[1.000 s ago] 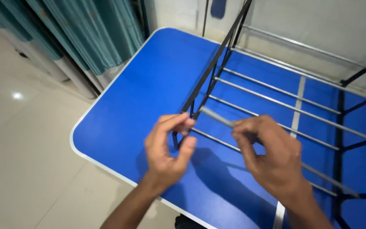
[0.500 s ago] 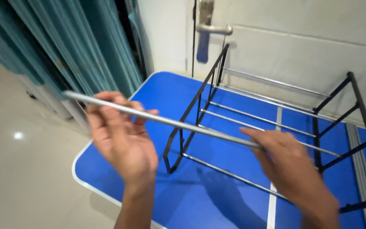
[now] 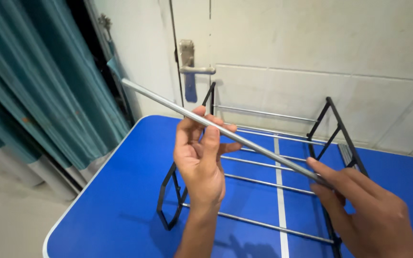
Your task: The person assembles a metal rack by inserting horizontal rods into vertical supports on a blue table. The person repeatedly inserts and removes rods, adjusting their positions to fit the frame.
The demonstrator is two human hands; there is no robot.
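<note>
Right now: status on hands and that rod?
Left hand pinching metal rod mid-length. Right hand gripping its lower end. Rod held slanted above rack on blue table. Nothing blocking.

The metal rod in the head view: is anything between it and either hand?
Nothing visible. The left hand pinches the metal rod directly near its middle, and the right hand holds its lower end. It is held above the black rack on the blue table.
</note>
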